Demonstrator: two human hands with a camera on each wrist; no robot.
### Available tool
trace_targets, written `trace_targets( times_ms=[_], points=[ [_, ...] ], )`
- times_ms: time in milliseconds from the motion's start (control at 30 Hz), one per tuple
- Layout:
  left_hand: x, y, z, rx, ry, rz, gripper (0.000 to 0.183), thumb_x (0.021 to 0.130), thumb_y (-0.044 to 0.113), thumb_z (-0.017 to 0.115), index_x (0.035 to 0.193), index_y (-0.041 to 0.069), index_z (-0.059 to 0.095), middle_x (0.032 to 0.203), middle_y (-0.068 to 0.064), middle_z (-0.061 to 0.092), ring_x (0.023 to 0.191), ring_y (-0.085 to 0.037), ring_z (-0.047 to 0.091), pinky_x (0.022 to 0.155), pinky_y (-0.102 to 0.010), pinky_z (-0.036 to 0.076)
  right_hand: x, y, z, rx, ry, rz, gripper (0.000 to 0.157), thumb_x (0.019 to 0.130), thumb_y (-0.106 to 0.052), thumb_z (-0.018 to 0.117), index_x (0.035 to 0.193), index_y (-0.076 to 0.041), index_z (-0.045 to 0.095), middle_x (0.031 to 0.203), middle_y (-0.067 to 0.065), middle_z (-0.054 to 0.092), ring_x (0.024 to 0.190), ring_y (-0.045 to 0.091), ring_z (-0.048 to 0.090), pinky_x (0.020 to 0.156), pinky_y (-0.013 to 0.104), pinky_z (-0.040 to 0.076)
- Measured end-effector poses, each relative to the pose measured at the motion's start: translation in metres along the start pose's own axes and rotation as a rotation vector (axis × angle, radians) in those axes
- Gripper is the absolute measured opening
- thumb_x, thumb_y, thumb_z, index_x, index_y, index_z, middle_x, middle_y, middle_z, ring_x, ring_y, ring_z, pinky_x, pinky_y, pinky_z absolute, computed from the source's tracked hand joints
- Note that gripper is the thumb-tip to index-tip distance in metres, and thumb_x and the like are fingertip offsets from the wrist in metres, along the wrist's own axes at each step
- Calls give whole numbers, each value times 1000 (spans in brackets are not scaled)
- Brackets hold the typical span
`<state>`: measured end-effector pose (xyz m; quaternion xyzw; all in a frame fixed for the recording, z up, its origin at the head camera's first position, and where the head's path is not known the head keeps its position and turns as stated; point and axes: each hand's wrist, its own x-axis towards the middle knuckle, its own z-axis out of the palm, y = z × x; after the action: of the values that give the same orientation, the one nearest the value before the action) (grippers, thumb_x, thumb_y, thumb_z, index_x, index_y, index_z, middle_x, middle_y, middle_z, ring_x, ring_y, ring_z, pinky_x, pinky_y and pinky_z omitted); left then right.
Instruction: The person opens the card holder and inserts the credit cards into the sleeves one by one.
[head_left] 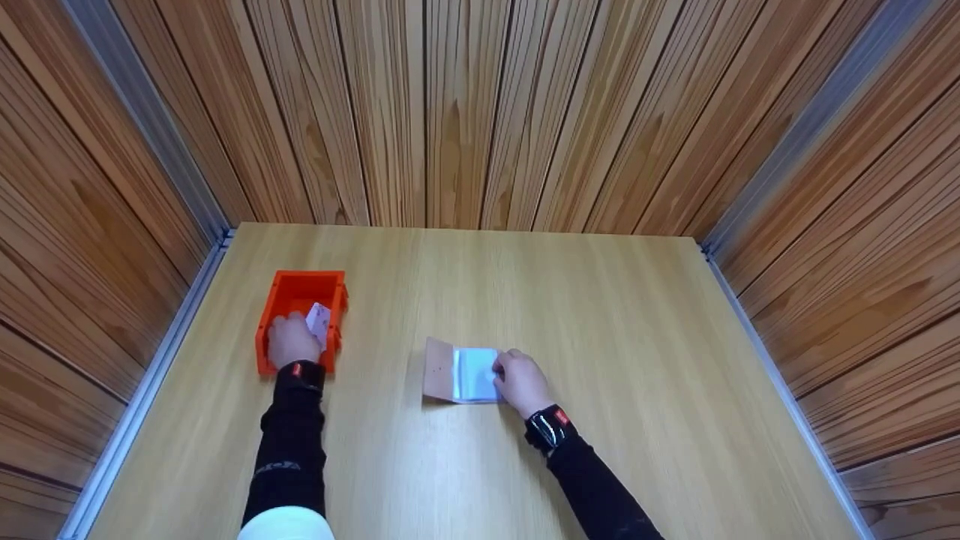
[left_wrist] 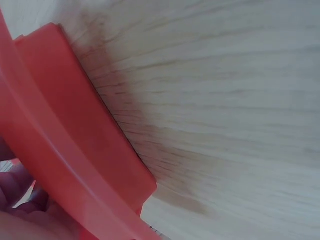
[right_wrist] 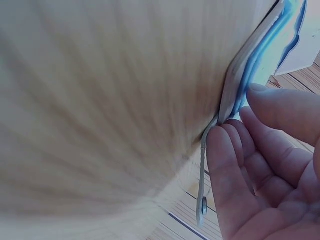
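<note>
My left hand [head_left: 293, 341] reaches down into an orange bin [head_left: 346, 300], fingers bent. Beside it, a white card-like piece with faint print [head_left: 319, 318] leans near the bin's right wall. In the left wrist view the red-looking bin wall [left_wrist: 80, 125] hides much of the hand; I cannot tell whether its fingers hold the card. A card wallet [head_left: 475, 373] lies unfolded, with a brown cover flap and shiny bluish clear sleeves. My right hand [head_left: 523, 381] pinches its right edge, thumb on the sleeves. A thin strap with a metal snap [right_wrist: 203, 200] sticks out beside the fingers.
The light wood table [head_left: 637, 337] runs back to a wood-panelled wall [head_left: 480, 112]. Panelled side walls with metal rails [head_left: 780, 390] bound it on the left and right. The bin stands at the table's left, and the wallet lies near the middle.
</note>
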<state>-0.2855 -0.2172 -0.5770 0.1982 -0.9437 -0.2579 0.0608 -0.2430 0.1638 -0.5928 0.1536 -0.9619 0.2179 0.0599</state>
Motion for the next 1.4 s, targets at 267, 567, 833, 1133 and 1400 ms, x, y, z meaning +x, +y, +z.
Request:
trace_targets(
  times_ms=[267, 567, 833, 1133, 1400],
  points=[
    [1, 0, -2, -33, 41, 8, 22, 85, -1, 58, 106, -10, 58, 102, -32, 54, 99, -48, 53, 87, -56, 44, 0, 0, 0, -10, -6, 14, 13, 79, -4, 77, 89, -3, 69, 85, 6, 61, 80, 25, 61, 75, 40, 51],
    [-1, 1, -7, -77, -34, -54, 18, 91, -2, 55, 108, -8, 55, 98, -27, 57, 93, -42, 53, 85, -52, 44, 0, 1, 1, -3, 1, 6, 13, 78, -4, 77, 88, -3, 69, 85, 6, 61, 79, 25, 61, 74, 40, 51],
    [-5, -1, -11, -89, 34, 16, 29, 87, -2, 57, 115, -9, 59, 101, -30, 56, 97, -45, 54, 86, -54, 44, -2, 1, 2, -3, 18, -13, 15, 77, -4, 79, 87, -3, 68, 85, 7, 61, 79, 26, 61, 74, 40, 52],
    [-4, 4, -18, -165, 104, 14, 34, 93, 5, 55, 126, -7, 57, 111, -28, 56, 104, -43, 52, 96, -54, 41, -2, 1, 2, -15, 23, -10, 15, 78, -5, 79, 88, -4, 68, 85, 6, 61, 79, 25, 61, 74, 39, 52],
    [-5, 15, -35, -244, 51, -50, 39, 99, -1, 48, 137, -5, 51, 124, -25, 51, 111, -39, 48, 103, -52, 37, -1, 1, 1, -11, 25, -15, 16, 77, -5, 79, 88, -4, 68, 85, 7, 62, 79, 25, 61, 73, 39, 52]
  ],
)
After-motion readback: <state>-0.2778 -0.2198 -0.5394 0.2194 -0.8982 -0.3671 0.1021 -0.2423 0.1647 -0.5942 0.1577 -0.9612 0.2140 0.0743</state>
